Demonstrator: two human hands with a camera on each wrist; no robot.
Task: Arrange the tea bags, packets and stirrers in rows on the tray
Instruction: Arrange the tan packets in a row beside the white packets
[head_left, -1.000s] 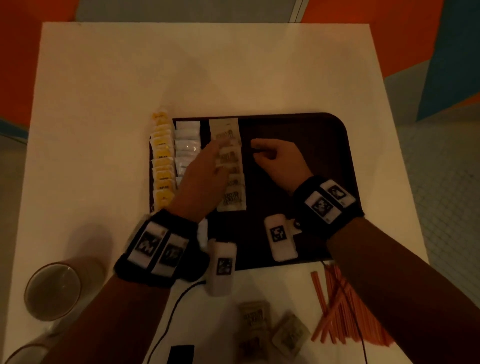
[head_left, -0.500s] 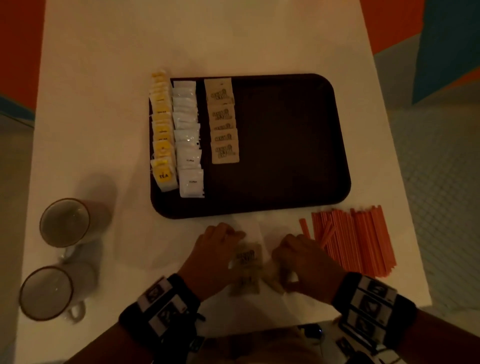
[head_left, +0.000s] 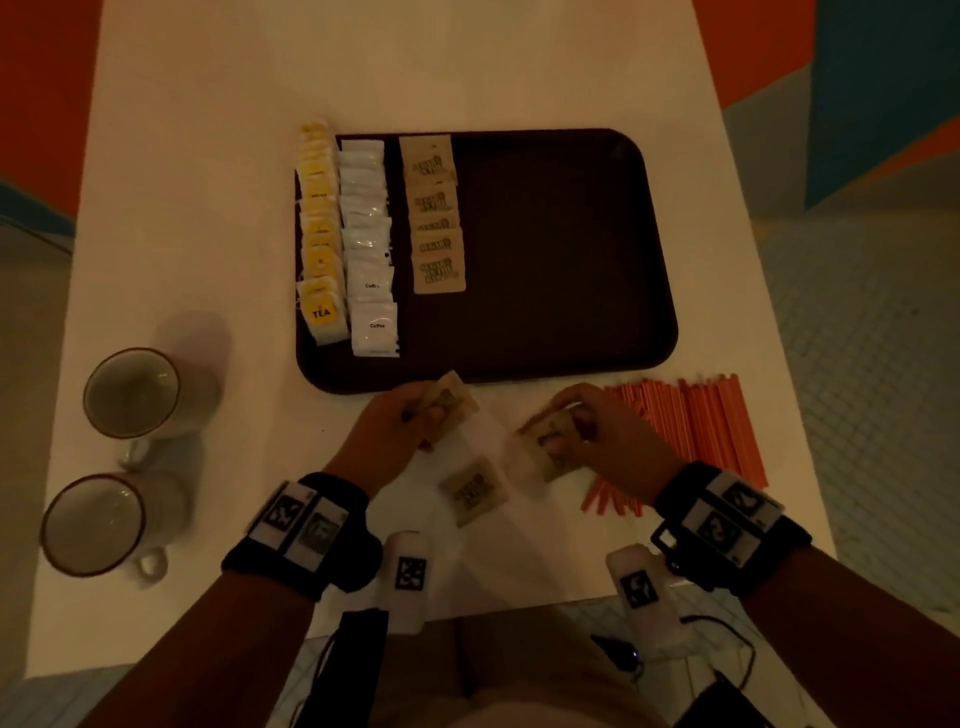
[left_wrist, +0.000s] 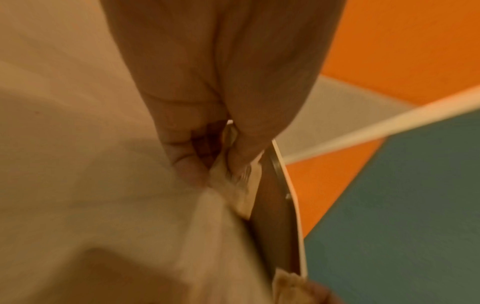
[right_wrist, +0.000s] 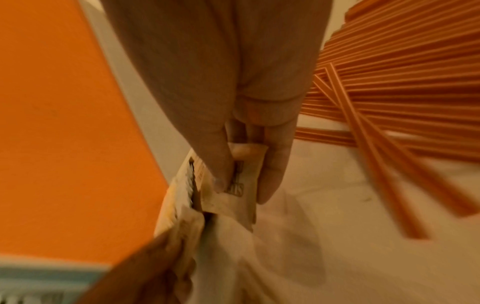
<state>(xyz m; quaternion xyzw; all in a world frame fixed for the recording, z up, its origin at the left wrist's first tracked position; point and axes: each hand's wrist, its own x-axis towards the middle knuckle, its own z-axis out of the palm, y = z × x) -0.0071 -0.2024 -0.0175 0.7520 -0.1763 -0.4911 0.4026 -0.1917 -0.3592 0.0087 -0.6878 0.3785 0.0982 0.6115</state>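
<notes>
A dark tray (head_left: 571, 249) holds three rows at its left: yellow tea bags (head_left: 319, 244), white coffee packets (head_left: 370, 254) and brown sugar packets (head_left: 435, 218). Near the table's front, my left hand (head_left: 415, 421) pinches one brown sugar packet (head_left: 451, 397), also seen as a brown sugar packet (left_wrist: 233, 181) between thumb and fingers in the left wrist view. My right hand (head_left: 587, 431) pinches another brown sugar packet (head_left: 545, 447), the brown sugar packet (right_wrist: 233, 185) of the right wrist view. A third brown packet (head_left: 474, 491) lies flat on the table between my wrists. Orange stirrers (head_left: 691, 431) lie in a pile right of my right hand.
Two mugs (head_left: 132, 392) (head_left: 96, 522) stand at the table's left front. The white table (head_left: 467, 67) stretches beyond the tray. The tray's right two thirds carry nothing. The stirrers (right_wrist: 389, 82) fan out close to my right hand.
Both hands left the tray and came back to the table's front. Each has picked up a brown sugar packet from the loose pile and lifted it; one packet stays on the table.
</notes>
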